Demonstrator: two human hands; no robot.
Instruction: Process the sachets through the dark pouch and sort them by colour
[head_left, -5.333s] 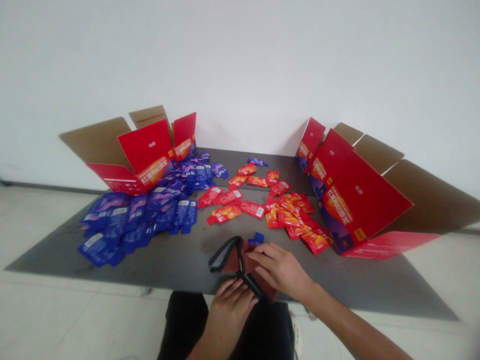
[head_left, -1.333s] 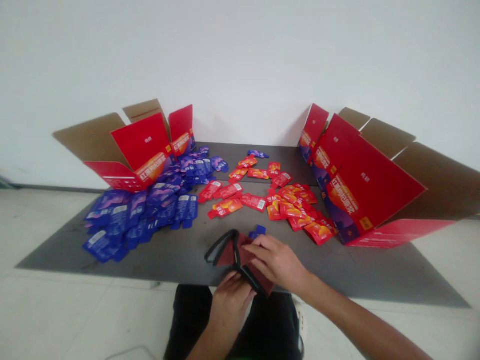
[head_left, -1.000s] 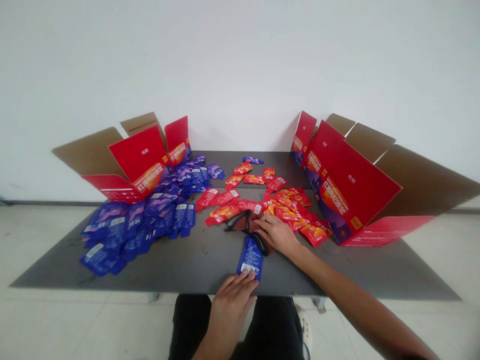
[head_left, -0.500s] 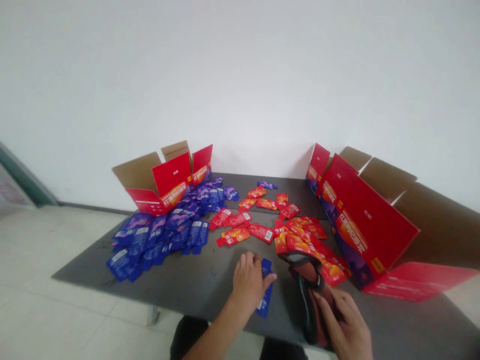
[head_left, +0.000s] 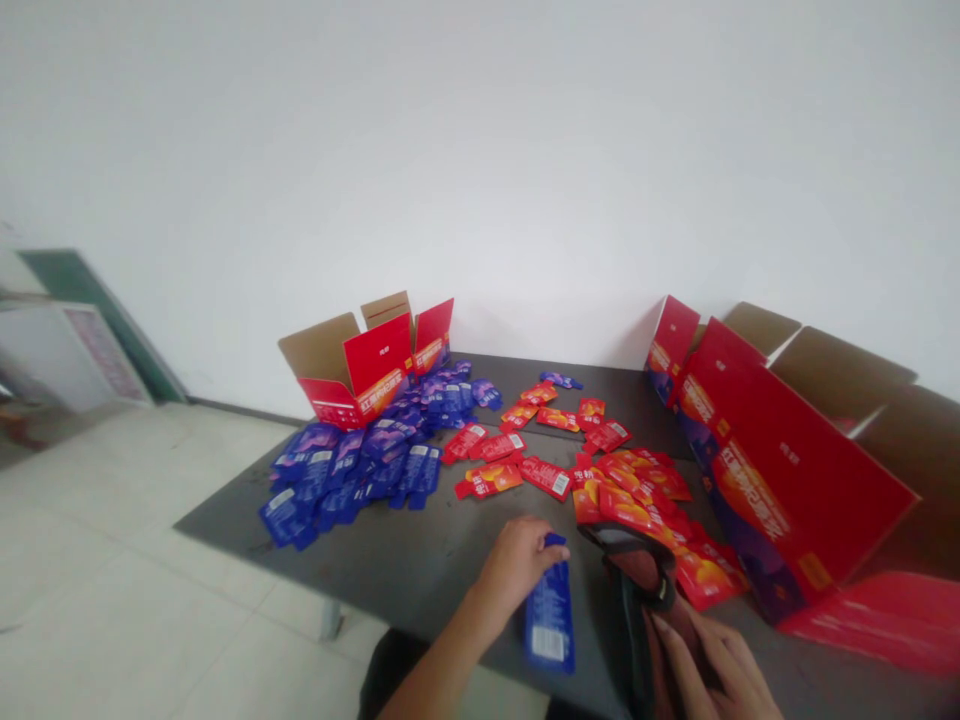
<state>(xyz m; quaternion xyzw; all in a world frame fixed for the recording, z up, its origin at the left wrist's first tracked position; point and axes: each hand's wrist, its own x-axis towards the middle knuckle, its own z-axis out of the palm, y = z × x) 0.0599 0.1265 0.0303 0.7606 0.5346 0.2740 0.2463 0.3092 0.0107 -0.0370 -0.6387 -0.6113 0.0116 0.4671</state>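
Observation:
My left hand (head_left: 516, 562) pinches the top of a blue sachet (head_left: 549, 622) that hangs just above the dark table (head_left: 390, 555) near its front edge. To its right my right hand (head_left: 712, 668) rests with fingers spread flat on a dark red pouch with black trim (head_left: 637, 590), whose mouth gapes toward the red sachets. A pile of red sachets (head_left: 630, 495) lies just beyond the pouch. A spread of blue sachets (head_left: 360, 465) lies at the left of the table.
An open red carton (head_left: 367, 365) lies on its side at the back left, blue sachets spilling from it. A larger open red carton (head_left: 780, 470) lies at the right. A white wall stands behind. Pale tiled floor (head_left: 112, 560) and leaning boards (head_left: 82, 340) are at the left.
My left hand has lifted the blue sachet by its top and drawn it nearer. The pouch and my right hand have stayed at the right. The view has swung left.

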